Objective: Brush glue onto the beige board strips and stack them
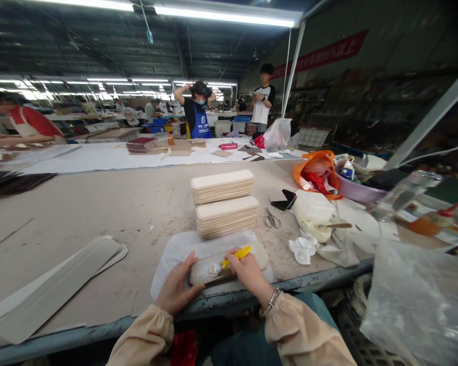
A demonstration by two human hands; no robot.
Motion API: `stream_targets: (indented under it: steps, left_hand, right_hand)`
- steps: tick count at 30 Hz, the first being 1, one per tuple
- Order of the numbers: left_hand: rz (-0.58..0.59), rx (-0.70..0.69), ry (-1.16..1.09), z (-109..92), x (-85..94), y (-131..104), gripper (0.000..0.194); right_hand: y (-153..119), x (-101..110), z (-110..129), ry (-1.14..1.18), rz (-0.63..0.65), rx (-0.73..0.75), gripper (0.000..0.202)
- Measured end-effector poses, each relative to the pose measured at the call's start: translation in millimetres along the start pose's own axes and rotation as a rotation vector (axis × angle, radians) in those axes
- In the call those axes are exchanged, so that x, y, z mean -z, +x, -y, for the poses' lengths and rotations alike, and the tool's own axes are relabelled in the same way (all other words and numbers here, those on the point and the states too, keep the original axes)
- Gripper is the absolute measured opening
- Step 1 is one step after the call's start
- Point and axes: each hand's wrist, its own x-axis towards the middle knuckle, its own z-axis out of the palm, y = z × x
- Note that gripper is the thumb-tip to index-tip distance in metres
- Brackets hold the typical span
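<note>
My right hand (pixel 247 270) is closed around a yellow-handled brush (pixel 240 254). White paste coats the brush's tip, which rests on a long, rounded beige panel (pixel 202 274). At that panel's left end is my left hand (pixel 177 284), its thumb along the near edge and its fingers on the far side, gripping it. Underneath lies a white sheet (pixel 168 249), close to the table's front edge. Just beyond the panel stand two neat stacks of similar rounded pieces, a nearer stack (pixel 227 216) and a farther stack (pixel 223 187).
Right of the stacks lie scissors (pixel 272 219), crumpled tissue (pixel 303 249) and a cut-open white jug (pixel 316 216) with a stick across it. Long grey strips (pixel 61 290) lie at left. An orange bag (pixel 316 173) sits farther back. Several people are beyond the table.
</note>
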Motion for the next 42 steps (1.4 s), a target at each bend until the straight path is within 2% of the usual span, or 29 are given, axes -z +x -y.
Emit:
stream_targets:
  steps: [11,18,20,23,26,32,37,40,42]
  left_hand:
    - [-0.022,-0.003,0.061,5,-1.2,0,0.078]
    - [-0.026,-0.003,0.102,10,-2.9,1,0.073]
    - [-0.034,-0.011,0.107,10,-2.6,1,0.073]
    - [-0.04,-0.018,0.118,9,-2.4,1,0.071]
    - [-0.046,-0.022,0.119,9,-2.6,1,0.07]
    - [-0.033,-0.031,0.128,10,-2.4,1,0.071]
    - [-0.024,-0.034,0.116,8,-1.6,1,0.072]
    - [-0.024,-0.018,0.104,7,-1.3,1,0.073]
    - [-0.025,-0.01,0.102,6,-1.0,1,0.073]
  right_hand:
    - [-1,83,-3,-0.218,-0.205,-0.046,0.02]
    - [-4,115,-9,-0.372,-0.373,0.012,0.025]
    - [-5,121,-8,-0.344,-0.436,0.036,0.026]
    - [-5,124,-7,-0.161,-0.489,0.038,0.032]
    - [-1,117,-8,-0.037,-0.499,0.036,0.036]
    - [10,95,-18,-0.118,-0.328,0.02,0.027]
    - [8,105,-19,-0.285,-0.434,0.02,0.025]
    - [2,107,-14,-0.189,-0.433,0.035,0.026]
    - [-1,101,-11,-0.095,-0.345,0.058,0.025]
